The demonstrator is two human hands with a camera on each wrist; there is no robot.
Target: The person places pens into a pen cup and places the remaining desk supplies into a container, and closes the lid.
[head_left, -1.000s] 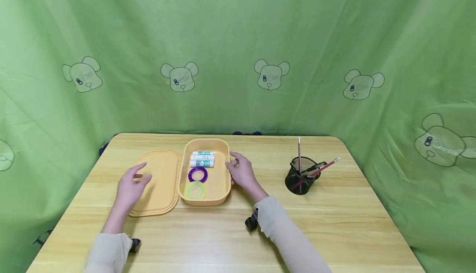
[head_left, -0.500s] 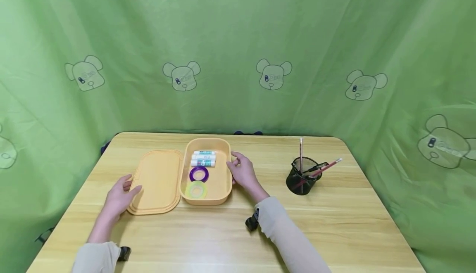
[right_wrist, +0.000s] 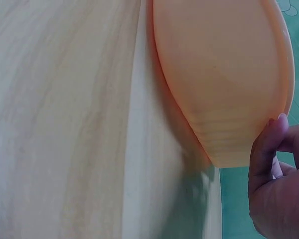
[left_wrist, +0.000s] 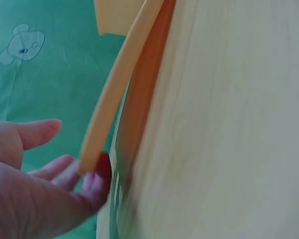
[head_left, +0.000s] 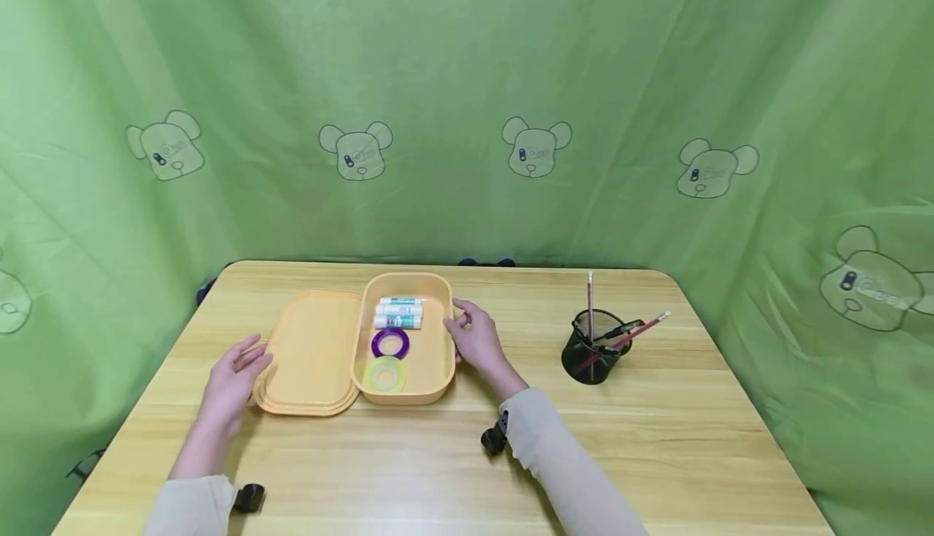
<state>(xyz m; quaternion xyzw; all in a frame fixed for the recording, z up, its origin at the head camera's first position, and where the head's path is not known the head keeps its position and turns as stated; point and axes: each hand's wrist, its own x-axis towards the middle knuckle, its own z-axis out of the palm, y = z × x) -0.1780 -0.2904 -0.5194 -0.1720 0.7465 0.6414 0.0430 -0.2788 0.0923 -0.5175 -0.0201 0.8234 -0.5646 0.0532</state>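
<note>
A light-orange plastic box (head_left: 429, 370) stands uncovered near the table's middle. Inside it lie three white-and-teal glue sticks (head_left: 398, 321), a purple tape roll (head_left: 381, 349) and a pale yellow-green tape roll (head_left: 370, 375). My right hand (head_left: 476, 340) grips the box's right rim; in the right wrist view its fingertips (right_wrist: 276, 123) meet at that rim. Left of the box is the matching lid (head_left: 310, 349), its left edge raised off the table. My left hand (head_left: 232, 378) touches this edge, with fingers (left_wrist: 97, 186) beneath the lid and the thumb standing apart.
A black mesh pen holder (head_left: 584, 358) with pencils and a black pen stands on the right part of the wooden table (head_left: 700, 422). Green curtains (head_left: 452, 49) printed with bear heads surround the table's back and sides.
My left hand has moved left and down from above the lid to its left edge. That edge has risen and the lid has shifted slightly right. The right hand keeps its place.
</note>
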